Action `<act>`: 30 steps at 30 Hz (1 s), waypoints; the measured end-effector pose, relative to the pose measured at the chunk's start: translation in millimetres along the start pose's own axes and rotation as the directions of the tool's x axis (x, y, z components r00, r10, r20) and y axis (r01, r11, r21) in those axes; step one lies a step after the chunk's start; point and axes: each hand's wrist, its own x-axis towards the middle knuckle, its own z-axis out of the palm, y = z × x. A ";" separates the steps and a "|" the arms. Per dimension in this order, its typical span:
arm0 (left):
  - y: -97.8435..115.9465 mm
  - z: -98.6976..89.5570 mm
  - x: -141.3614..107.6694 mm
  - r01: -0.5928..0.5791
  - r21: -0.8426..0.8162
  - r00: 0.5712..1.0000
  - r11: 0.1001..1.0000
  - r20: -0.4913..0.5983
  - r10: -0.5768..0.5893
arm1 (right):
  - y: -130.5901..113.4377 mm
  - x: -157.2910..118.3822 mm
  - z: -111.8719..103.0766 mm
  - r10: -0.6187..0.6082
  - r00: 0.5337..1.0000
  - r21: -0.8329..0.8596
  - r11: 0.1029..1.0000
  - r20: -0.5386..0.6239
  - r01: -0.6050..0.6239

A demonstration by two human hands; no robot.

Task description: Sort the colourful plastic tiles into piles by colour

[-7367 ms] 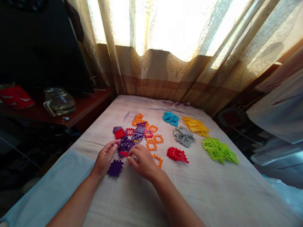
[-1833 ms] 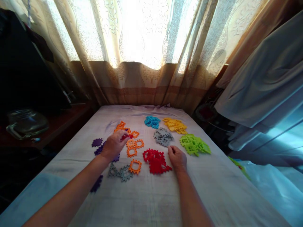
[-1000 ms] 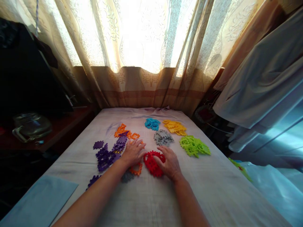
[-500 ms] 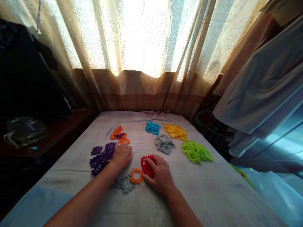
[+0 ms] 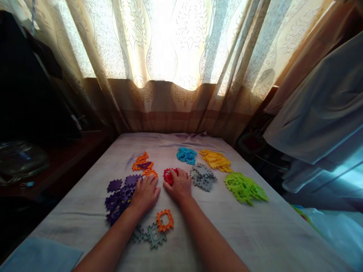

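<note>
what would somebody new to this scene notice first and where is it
Probably the patterned curtain across the back, with glaring light coming through it. Next, the lime-green pieces at the right of the pale cloth and the purple pile at its left. Between them, the right hand partly covers red pieces.

Left grip (image 5: pixel 145 193): bare human hand, fingers and thumb uncovered. Right grip (image 5: pixel 180 186): bare human hand of matching form, with a rounded back and uncovered knuckles. Left forearm (image 5: pixel 110 241): bare along its visible length, smooth in outline, tapering toward the wrist. Right forearm (image 5: pixel 205 231): likewise bare, broadening from the wrist toward the lower edge of view, where both forearms are cut off.
</note>
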 end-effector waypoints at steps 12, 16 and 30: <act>-9.9 -8.8 5.8 -0.029 -0.059 1.000 0.998 -0.005 0.029 | -3.7 37.9 15.3 0.016 0.985 -0.030 0.999 -0.175 -0.022; -47.6 -35.6 50.3 0.030 -0.102 0.999 0.994 0.039 -0.026 | -2.1 12.6 16.4 -0.107 0.942 0.044 0.991 -0.319 0.127; -93.5 1.5 122.2 -0.076 -0.363 0.966 0.929 0.205 0.159 | 2.4 -97.4 -4.1 -0.351 0.920 0.400 0.829 -0.174 0.391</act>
